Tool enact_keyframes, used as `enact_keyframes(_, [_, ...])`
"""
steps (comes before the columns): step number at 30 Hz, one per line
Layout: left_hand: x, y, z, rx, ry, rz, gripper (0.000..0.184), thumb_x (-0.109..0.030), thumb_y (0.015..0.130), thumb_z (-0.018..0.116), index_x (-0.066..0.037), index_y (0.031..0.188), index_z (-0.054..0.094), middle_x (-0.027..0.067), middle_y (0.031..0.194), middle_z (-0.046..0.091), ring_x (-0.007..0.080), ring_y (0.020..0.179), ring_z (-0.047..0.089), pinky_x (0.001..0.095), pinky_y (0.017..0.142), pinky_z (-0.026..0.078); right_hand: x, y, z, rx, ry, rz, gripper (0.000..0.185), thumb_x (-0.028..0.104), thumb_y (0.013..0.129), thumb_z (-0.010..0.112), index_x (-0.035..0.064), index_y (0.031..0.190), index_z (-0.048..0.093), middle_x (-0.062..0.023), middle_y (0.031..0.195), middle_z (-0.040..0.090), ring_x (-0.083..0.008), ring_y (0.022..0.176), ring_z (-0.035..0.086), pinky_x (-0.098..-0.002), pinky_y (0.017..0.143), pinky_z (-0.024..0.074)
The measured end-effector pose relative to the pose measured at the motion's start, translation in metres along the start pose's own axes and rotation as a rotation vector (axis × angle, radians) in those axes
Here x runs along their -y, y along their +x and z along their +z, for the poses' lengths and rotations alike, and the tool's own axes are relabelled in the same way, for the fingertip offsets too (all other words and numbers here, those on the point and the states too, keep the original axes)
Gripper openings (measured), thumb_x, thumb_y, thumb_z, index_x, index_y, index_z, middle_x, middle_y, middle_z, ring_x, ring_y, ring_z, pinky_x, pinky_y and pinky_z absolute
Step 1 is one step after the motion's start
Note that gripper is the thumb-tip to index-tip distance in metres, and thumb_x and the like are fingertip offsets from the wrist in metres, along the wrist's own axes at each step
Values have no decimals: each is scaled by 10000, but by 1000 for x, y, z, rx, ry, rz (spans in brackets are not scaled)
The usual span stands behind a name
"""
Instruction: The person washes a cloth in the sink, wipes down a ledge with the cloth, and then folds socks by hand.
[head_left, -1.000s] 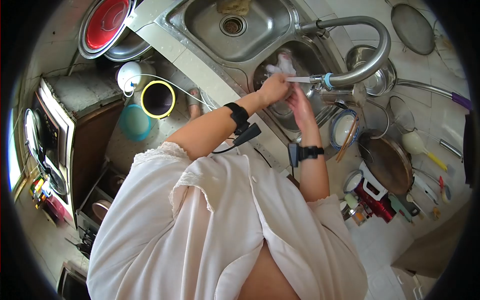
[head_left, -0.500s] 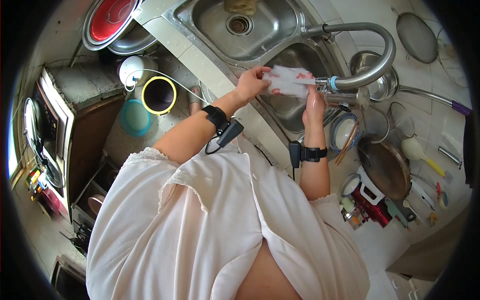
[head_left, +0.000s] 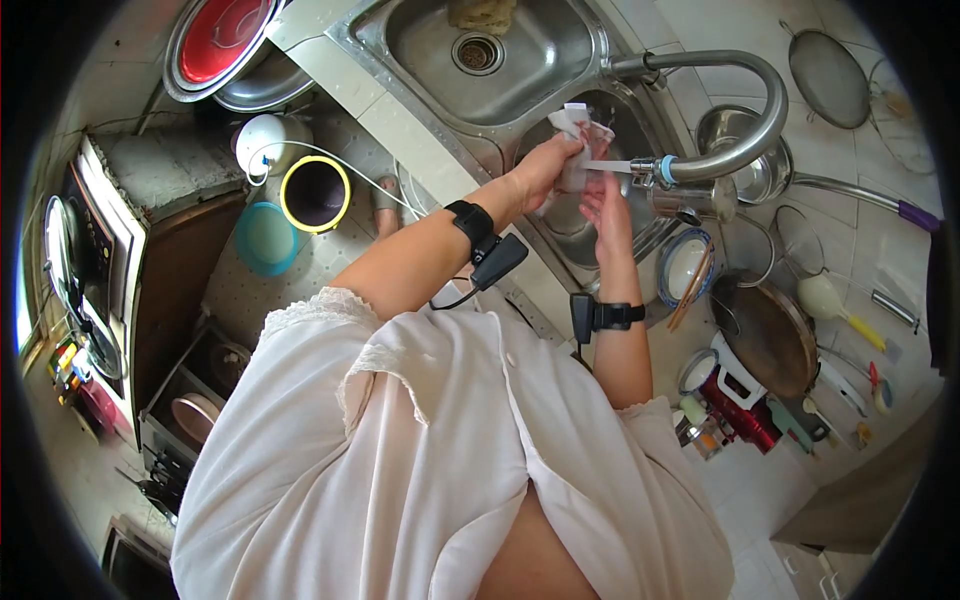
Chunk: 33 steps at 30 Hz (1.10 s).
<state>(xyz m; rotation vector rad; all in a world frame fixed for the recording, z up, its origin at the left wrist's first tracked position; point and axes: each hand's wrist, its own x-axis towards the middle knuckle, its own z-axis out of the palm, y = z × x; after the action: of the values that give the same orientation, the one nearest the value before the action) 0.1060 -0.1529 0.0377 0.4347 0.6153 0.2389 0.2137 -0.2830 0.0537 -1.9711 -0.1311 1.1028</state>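
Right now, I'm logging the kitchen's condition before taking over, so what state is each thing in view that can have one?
Tap: on, water running
Cloth: bunched
Left hand: closed on the cloth
Right hand: open, by the stream
Yellow-rimmed bucket: uncovered
Blue basin: uncovered
Blue-rimmed bowl: upright, chopsticks across it

left grip (head_left: 545, 172) holds white cloth (head_left: 575, 122) — right grip (head_left: 608, 214) near running tap (head_left: 776, 100).
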Motion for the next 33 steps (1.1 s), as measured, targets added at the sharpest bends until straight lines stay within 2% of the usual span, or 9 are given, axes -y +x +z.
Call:
enact_keyframes(4, [3,-2,-14,137,22,-103,456,-346,1077,503,-88,1451,542,102,1382,624,259,1230,632,456,1107,460,2,26,11,-16,289,37,467,536,1034,601,144,1283,651,-25,1253,646,-172,1142,608,-347,962,486])
enact_keyframes(8, [-6,-12,-20,48,-33,-263,469,-400,1064,535,-76,1405,537,112,1335,631,269,1223,631,507,1051,499,5,61,29,137,172,-188,337,391,1044,644,111,1231,646,-21,1047,685,-146,930,652,-297,799,534])
enact_keyframes(10, [-7,-2,-19,-220,30,-184,452,-417,1059,554,-77,1355,526,121,1311,629,271,1214,624,526,1005,529,18,63,45,-153,15,-592,287,320,1044,662,85,1206,649,-20,934,687,-120,787,646,-289,651,522])
enact_keyframes(13, [2,22,-18,-197,27,-64,398,-397,1078,547,-83,1321,522,98,1211,628,238,1059,644,456,944,558,8,50,65,-132,-33,-492,282,315,1032,691,63,1150,643,-31,877,677,-92,719,612,-268,574,486])
enact_keyframes(18, [34,78,-50,103,-399,-111,297,-342,1104,545,-74,1032,649,83,895,682,227,837,662,402,758,579,34,-2,84,-324,-469,-830,390,374,1008,722,12,878,659,-115,735,664,-302,694,643,-445,705,519])
enact_keyframes(23, [46,73,-33,141,-389,-96,295,-317,1088,563,-74,956,665,119,894,706,249,815,680,419,725,577,35,13,68,-288,-384,-796,389,356,1065,607,0,951,714,-192,792,689,-335,689,606,-451,711,509])
enact_keyframes(28, [44,55,-10,-357,15,-159,278,-249,1090,512,-57,953,660,140,860,682,284,761,689,414,701,575,16,58,47,-258,-415,-777,421,362,1083,540,-7,1010,728,-215,777,675,-316,693,627,-453,715,507])
enact_keyframes(31, [63,70,-35,-300,290,-60,325,-304,1108,502,-59,961,658,129,836,673,268,727,684,401,669,566,-3,83,29,-240,-558,-348,453,379,1057,580,-50,1021,722,-244,884,737,-384,790,696,-455,762,540])
enact_keyframes(33, [41,50,-31,-177,232,-62,378,-364,1122,491,-57,977,656,120,828,678,252,707,683,389,649,564,-19,98,17,-61,-60,-298,517,478,1044,619,-23,1044,746,-133,909,759,-324,840,701,-464,802,546])
